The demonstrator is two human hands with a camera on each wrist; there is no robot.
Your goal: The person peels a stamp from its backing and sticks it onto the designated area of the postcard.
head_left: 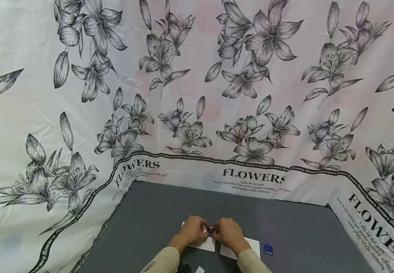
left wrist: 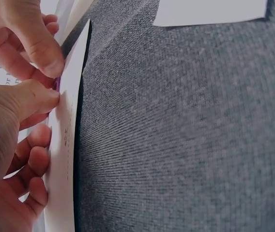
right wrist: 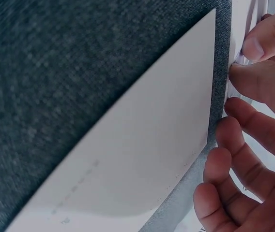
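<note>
My left hand (head_left: 195, 229) and right hand (head_left: 229, 232) meet over the far right corner of a white card (head_left: 205, 244). Between them, thumbs and fingertips pinch a small purple thing (head_left: 210, 230). Only a thin purple sliver (left wrist: 57, 83) of it shows in the left wrist view; the fingers hide the rest, and I cannot tell its kind. The left hand's other fingers curl loosely beside the card's edge. A second white card (right wrist: 142, 125) lies under my right wrist, with faint printed marks near its end.
To the right of the second card lies a small blue item (head_left: 268, 248). A black object (head_left: 184, 267) and a small white piece (head_left: 199, 269) sit at the near edge between the forearms. Grey cloth (head_left: 142, 220) covers the table; a flower-printed curtain (head_left: 190, 113) surrounds it.
</note>
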